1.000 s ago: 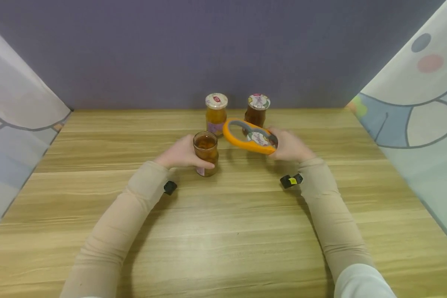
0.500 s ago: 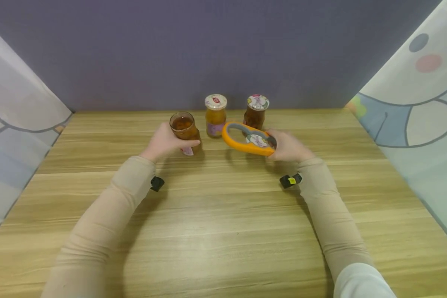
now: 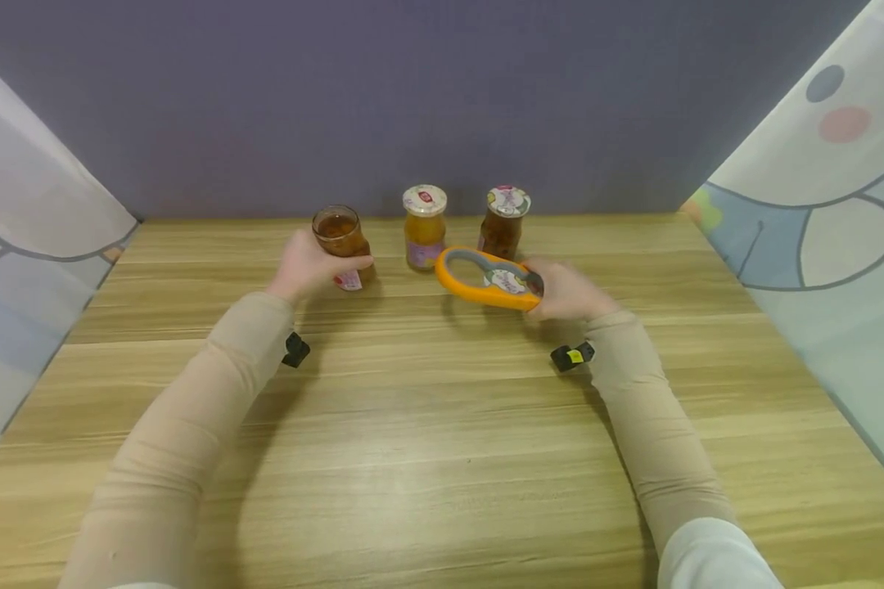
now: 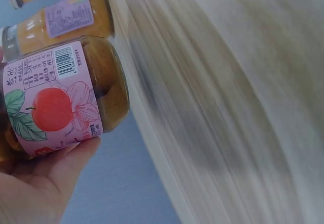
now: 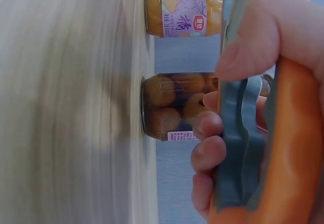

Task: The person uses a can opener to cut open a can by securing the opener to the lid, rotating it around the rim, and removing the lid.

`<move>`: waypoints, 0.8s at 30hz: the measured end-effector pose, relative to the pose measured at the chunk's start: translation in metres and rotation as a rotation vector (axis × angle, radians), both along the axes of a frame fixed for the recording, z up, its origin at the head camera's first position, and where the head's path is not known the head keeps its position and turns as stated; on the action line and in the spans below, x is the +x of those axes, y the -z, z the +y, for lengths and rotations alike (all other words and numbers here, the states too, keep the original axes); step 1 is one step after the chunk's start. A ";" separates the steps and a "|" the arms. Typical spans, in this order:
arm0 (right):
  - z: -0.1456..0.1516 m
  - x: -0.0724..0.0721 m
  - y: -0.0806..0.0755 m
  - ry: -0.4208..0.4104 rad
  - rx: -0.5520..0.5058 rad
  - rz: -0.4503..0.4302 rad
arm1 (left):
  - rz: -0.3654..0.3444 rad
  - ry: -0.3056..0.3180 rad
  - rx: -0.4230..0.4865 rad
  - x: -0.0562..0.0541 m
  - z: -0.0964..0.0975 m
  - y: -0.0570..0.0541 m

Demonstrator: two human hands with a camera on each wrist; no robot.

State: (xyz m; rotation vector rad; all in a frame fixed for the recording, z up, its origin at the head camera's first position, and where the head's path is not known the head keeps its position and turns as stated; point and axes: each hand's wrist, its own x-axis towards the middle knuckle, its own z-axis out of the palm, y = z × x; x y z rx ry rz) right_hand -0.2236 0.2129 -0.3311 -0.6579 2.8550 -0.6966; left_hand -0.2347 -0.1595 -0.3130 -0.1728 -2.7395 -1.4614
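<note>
Left hand holds the lidless jar — thumb across its near side.

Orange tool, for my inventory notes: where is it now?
In the head view, the right hand grips the orange tool just right of centre, in front of the dark jar.

The left jar was amber-brown, its pink label drawn with a red fruit and green leaves. The middle jar was orange-yellow, with a purple label and a red mark on its white lid. The right jar was dark brown under a patterned lid of white, pink and green. The tool was orange with a grey lining. The table bore yellow-brown wood grain.
</note>
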 end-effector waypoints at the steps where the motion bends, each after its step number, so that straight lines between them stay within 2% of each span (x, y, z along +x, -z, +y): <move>1: 0.000 0.000 0.000 0.000 0.001 -0.002 | -0.002 -0.003 -0.008 -0.001 0.000 0.000; 15: -0.001 -0.001 0.001 0.011 0.043 -0.047 | -0.084 -0.047 0.020 -0.022 -0.002 0.006; 24: -0.001 0.000 0.000 0.013 0.048 -0.080 | -0.109 -0.070 -0.041 -0.031 -0.002 0.007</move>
